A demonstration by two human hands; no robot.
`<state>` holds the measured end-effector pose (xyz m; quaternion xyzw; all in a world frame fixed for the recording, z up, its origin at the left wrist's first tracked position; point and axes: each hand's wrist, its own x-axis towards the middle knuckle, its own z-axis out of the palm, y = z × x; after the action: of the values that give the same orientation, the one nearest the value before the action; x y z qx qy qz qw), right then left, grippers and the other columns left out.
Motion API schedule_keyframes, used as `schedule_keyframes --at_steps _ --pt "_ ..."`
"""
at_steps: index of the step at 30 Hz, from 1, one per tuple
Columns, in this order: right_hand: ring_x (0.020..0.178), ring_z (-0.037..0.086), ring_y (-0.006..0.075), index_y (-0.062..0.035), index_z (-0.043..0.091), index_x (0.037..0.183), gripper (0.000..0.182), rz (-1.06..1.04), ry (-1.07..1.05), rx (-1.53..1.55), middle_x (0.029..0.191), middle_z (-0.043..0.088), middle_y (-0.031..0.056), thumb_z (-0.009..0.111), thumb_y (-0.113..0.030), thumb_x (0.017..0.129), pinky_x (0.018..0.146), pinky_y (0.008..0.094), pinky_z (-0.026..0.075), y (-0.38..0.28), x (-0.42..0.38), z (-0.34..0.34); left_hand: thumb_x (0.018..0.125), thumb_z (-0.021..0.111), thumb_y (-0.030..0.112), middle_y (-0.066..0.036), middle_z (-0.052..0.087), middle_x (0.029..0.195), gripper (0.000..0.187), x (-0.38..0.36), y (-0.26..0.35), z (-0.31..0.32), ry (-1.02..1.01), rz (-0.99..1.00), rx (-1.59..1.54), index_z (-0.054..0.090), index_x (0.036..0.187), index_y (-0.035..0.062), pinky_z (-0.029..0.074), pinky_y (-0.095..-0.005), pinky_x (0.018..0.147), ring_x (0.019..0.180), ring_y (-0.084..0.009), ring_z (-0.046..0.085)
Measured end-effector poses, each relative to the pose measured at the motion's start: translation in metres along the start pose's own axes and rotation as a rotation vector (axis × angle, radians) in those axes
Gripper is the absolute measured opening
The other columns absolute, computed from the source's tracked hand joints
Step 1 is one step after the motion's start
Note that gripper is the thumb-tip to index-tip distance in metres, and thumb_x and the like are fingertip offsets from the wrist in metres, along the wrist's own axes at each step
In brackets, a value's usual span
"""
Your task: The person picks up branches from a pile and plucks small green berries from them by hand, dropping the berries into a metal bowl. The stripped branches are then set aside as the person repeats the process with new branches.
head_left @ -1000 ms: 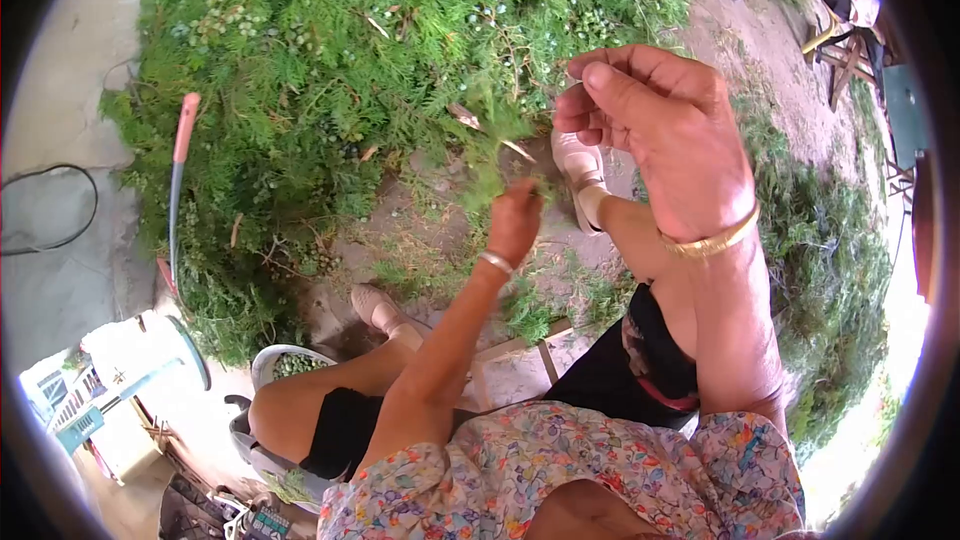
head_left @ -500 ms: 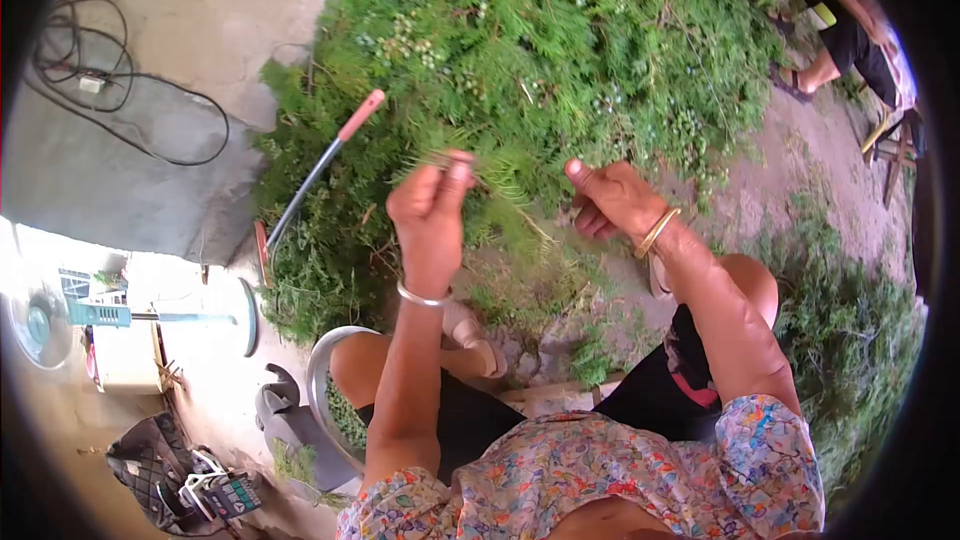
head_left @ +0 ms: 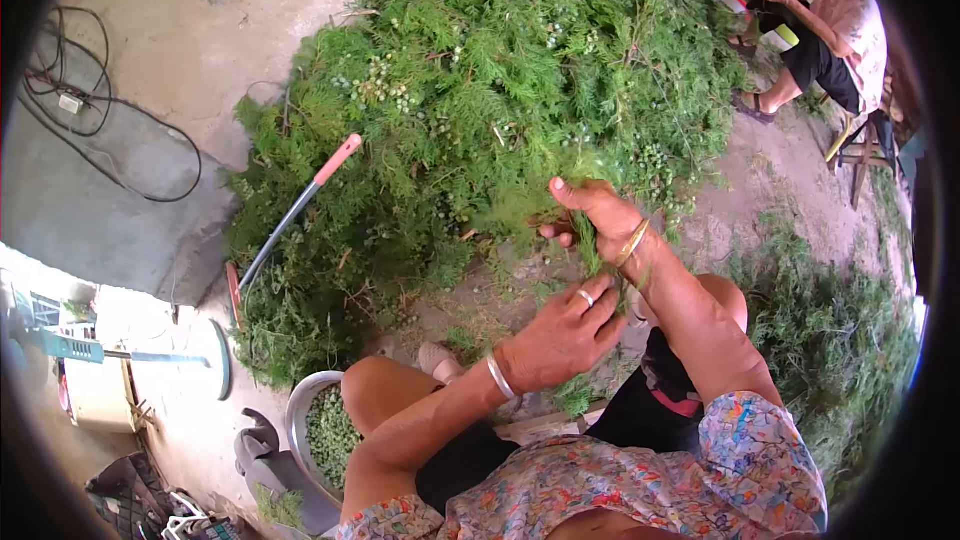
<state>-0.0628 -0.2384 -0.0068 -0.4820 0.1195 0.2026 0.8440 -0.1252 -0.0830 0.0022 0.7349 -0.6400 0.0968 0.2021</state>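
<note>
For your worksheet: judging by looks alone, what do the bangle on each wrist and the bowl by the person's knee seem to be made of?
Bangle on the right wrist: yellow and shiny, probably gold or gold-toned metal.
Bangle on the left wrist: pale and bright, likely silver or steel.
Bowl: grey rim with a dull shine, apparently metal; it holds small green berries.

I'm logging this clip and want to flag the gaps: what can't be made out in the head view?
- Left hand: fingertips hidden among the green sprig.
- Right hand: palm faces away, so its grip is unclear.
- Bowl: partly behind the knee; contents too small to identify.
- Person at top right: cut off by the lens edge.
</note>
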Motion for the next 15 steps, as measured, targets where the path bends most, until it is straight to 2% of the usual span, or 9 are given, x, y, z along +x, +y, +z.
schedule_keyframes --at_steps 2,4,6,7,8,10,11,13,15 --pt "0.059 0.059 0.0189 0.0045 0.054 0.101 0.039 -0.061 0.124 0.126 0.082 0.062 0.0142 0.060 -0.031 0.086 0.041 0.0258 0.040 0.000 0.002 -0.004 0.069 0.057 0.014 -0.015 0.052 0.111 0.032 -0.007 0.001 0.007 0.002 0.011 -0.042 0.055 0.100 0.0026 0.043 -0.0395 0.089 0.113 -0.0308 0.044" --pt "0.055 0.059 0.0204 0.0034 0.054 0.100 0.036 -0.090 0.234 0.098 0.081 0.062 0.0150 0.059 -0.029 0.086 0.038 0.0277 0.039 0.003 0.009 -0.008 0.070 0.056 0.013 -0.014 0.051 0.112 0.032 -0.014 0.001 0.010 -0.075 -0.016 -0.098 0.055 0.100 0.0023 0.043 -0.0388 0.090 0.115 -0.0303 0.044" --pt "0.057 0.058 0.0213 0.0032 0.054 0.102 0.041 -0.163 0.286 0.223 0.082 0.063 0.0141 0.061 -0.033 0.084 0.040 0.0287 0.042 0.005 0.013 -0.015 0.070 0.056 0.012 -0.015 0.051 0.113 0.031 -0.020 0.004 0.013 -0.082 0.016 -0.153 0.055 0.099 0.0021 0.043 -0.0394 0.091 0.116 -0.0309 0.044" --pt "0.055 0.057 0.0206 0.0006 0.057 0.096 0.035 -0.168 0.324 0.207 0.078 0.063 0.0098 0.061 -0.032 0.085 0.041 0.0299 0.042 0.002 0.013 -0.016 0.070 0.055 0.011 -0.015 0.051 0.113 0.031 -0.022 0.005 0.014 -0.099 0.014 -0.185 0.055 0.099 0.0020 0.043 -0.0399 0.092 0.116 -0.0312 0.044" --pt "0.055 0.057 0.0206 0.0006 0.057 0.096 0.035 -0.196 0.357 0.203 0.078 0.063 0.0098 0.061 -0.032 0.085 0.041 0.0299 0.042 0.002 0.013 -0.013 0.070 0.055 0.010 -0.015 0.050 0.113 0.031 -0.023 0.004 0.015 -0.114 0.021 -0.220 0.055 0.099 0.0018 0.042 -0.0405 0.092 0.116 -0.0316 0.044" --pt "0.053 0.054 0.0176 0.0006 0.059 0.088 0.030 -0.357 0.586 -0.075 0.068 0.060 0.0105 0.060 -0.030 0.086 0.042 0.0314 0.041 0.002 0.018 -0.009 0.069 0.057 0.008 -0.015 0.051 0.114 0.029 -0.022 -0.004 0.012 -0.116 0.087 -0.267 0.057 0.097 0.0020 0.042 -0.0414 0.093 0.118 -0.0323 0.043" --pt "0.049 0.052 0.0165 0.0022 0.059 0.091 0.030 -0.467 0.701 -0.562 0.065 0.058 0.0131 0.059 -0.028 0.086 0.041 0.0305 0.040 0.006 0.024 -0.014 0.068 0.059 0.007 -0.016 0.052 0.114 0.028 -0.020 -0.006 0.002 -0.047 0.012 -0.226 0.058 0.096 0.0022 0.041 -0.0411 0.094 0.117 -0.0328 0.044" --pt "0.044 0.046 0.0150 0.0040 0.058 0.097 0.031 -0.524 0.785 -0.999 0.059 0.052 0.0174 0.058 -0.025 0.087 0.040 0.0299 0.038 0.008 0.034 -0.015 0.066 0.062 0.006 -0.016 0.054 0.112 0.028 -0.011 -0.018 -0.025 0.126 -0.135 -0.176 0.061 0.095 0.0022 0.041 -0.0406 0.094 0.114 -0.0338 0.046" --pt "0.043 0.040 0.0139 0.0031 0.059 0.102 0.031 -0.521 0.694 -0.813 0.054 0.049 0.0193 0.058 -0.024 0.087 0.040 0.0297 0.037 0.009 0.032 -0.004 0.068 0.063 0.004 -0.015 0.057 0.109 0.027 -0.009 -0.033 -0.046 0.344 -0.333 -0.162 0.061 0.096 0.0009 0.043 -0.0387 0.091 0.106 -0.0322 0.052"
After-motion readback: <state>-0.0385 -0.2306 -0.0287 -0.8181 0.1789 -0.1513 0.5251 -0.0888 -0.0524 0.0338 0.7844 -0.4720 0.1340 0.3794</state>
